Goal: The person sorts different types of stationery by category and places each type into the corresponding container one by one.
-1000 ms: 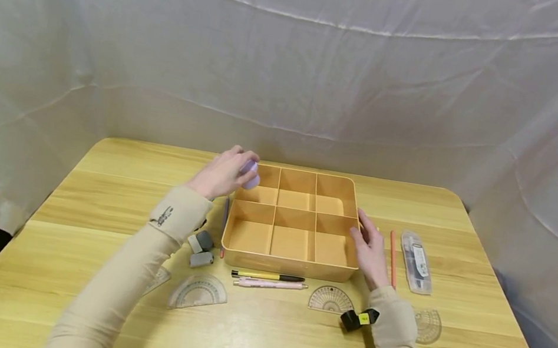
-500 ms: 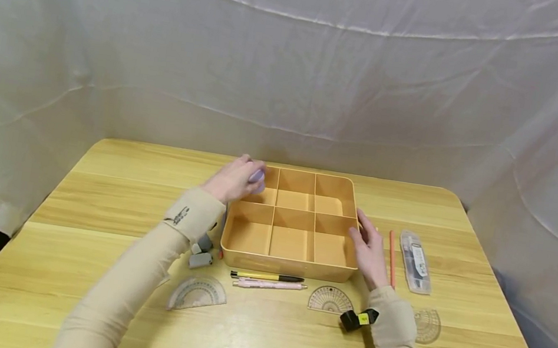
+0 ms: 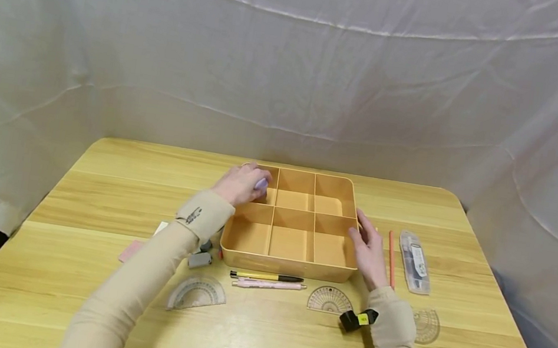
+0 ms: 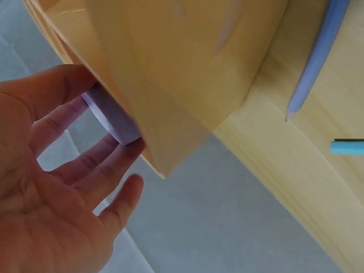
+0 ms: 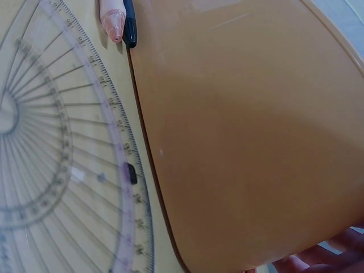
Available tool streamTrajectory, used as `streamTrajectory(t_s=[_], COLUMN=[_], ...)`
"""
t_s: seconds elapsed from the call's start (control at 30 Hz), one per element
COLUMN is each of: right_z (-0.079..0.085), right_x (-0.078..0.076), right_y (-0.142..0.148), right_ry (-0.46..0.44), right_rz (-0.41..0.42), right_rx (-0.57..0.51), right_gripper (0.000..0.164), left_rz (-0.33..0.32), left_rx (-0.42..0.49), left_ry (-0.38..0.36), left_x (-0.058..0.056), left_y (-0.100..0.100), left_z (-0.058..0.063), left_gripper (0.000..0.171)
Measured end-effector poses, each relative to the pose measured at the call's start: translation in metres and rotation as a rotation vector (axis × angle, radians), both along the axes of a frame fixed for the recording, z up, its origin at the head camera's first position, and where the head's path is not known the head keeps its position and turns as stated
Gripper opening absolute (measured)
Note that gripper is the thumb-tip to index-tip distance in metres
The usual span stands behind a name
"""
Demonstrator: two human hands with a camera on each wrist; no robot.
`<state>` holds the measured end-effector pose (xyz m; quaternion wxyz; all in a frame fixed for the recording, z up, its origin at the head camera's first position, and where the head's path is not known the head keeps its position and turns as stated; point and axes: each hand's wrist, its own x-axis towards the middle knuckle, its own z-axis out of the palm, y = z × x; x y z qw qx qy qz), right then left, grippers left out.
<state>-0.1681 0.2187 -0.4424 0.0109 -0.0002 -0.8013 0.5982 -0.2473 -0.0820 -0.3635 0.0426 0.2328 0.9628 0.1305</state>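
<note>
The orange organizer box [image 3: 289,267], divided into several compartments, sits on the table. My left hand [image 3: 241,185] is over its back-left compartment and pinches a small lilac block-like object [image 3: 261,184] with rounded edges. In the left wrist view, thumb and fingers hold this lilac block [image 4: 112,114] right at the box rim, and the box wall covers part of it. At the box's right side, my right hand [image 3: 369,249] grips the wall, with the thumb at the rim and the fingers outside. Only some fingers [image 5: 330,256] show past the box in the right wrist view.
Yellow-black [image 3: 264,276] and pink pens [image 3: 269,285] lie before the box. Protractors [image 3: 198,293] [image 3: 329,300], a black tape measure [image 3: 358,320] and grey erasers [image 3: 199,260] are nearby. To the right are an orange pencil [image 3: 392,260] and a clear case [image 3: 415,263].
My left hand has moved right and lower with the lilac block, into the back-left compartment area. A pink piece now shows beside the left sleeve. The right hand stays in place.
</note>
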Motion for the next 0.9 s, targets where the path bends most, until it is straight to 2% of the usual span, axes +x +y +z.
streamTrajectory(t_s=[0.3, 0.9], right_z=[0.0, 0.0], right_x=[0.0, 0.0], right_y=[0.0, 0.0], right_ry=[0.004, -0.001], right_rz=[-0.001, 0.003], right_rx=[0.009, -0.006], right_gripper=[0.053, 0.054], left_rz=[0.025, 0.088], left_rx=[-0.054, -0.04], left_ry=[-0.026, -0.084], left_x=[-0.002, -0.005], left_y=[0.002, 0.004], left_z=[-0.007, -0.016], left_gripper=[0.037, 0.032])
